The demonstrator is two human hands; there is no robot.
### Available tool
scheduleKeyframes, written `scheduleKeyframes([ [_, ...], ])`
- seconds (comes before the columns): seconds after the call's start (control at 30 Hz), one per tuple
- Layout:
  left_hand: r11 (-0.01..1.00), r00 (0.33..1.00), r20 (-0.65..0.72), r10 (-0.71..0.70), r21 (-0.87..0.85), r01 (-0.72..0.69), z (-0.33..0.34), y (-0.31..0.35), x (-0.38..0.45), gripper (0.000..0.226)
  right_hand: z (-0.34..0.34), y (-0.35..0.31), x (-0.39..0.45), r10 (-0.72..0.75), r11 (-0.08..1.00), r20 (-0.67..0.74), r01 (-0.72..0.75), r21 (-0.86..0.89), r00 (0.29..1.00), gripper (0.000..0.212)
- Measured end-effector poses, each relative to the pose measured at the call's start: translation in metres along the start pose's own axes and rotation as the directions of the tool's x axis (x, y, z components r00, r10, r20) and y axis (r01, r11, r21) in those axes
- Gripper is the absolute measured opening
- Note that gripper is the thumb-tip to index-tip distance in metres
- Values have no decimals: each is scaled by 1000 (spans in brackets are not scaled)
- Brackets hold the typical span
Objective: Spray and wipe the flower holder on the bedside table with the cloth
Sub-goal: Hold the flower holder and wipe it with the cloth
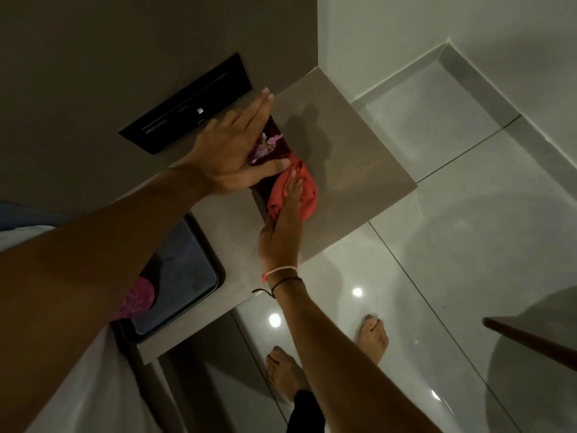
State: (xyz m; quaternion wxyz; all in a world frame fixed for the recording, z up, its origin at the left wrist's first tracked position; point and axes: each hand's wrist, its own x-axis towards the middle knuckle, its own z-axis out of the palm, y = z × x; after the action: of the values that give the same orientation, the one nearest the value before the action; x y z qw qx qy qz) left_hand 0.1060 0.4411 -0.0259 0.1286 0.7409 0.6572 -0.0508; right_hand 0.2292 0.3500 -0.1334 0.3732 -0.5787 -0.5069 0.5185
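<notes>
A dark square flower holder [274, 142] with pink and purple flowers [265, 145] stands near the back of the pale wooden bedside table [352, 157]. My left hand [232, 151] lies flat across its top and left side, fingers stretched, thumb along the front edge. A red cloth [307, 192] is pressed against the holder's front right side under my right hand [282, 223], whose fingers lie flat on it. No spray bottle is in view.
A black switch panel [187, 104] is set in the brown wall behind the table. A dark tray [184, 276] with something pink on it lies on the table's near left part. Glossy grey floor tiles [437, 245] spread right; my bare feet [373, 335] stand below. A wooden edge [530, 339] juts in at right.
</notes>
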Motion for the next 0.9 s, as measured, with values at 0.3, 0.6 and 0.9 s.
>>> scheduleKeyframes([
  [0.3,999,1000,12,-25,-33,25,-3,1,0,109,-3,37,-44,-50,896,373,207,-394,927,87],
  [0.6,998,1000,17,-19,-52,20,-5,-8,2,107,-30,14,-55,420,805,-48,-347,481,906,35],
  [0.9,999,1000,1,9,-51,-9,-6,-13,2,109,-17,-37,5,544,-2,491,-584,811,680,41],
])
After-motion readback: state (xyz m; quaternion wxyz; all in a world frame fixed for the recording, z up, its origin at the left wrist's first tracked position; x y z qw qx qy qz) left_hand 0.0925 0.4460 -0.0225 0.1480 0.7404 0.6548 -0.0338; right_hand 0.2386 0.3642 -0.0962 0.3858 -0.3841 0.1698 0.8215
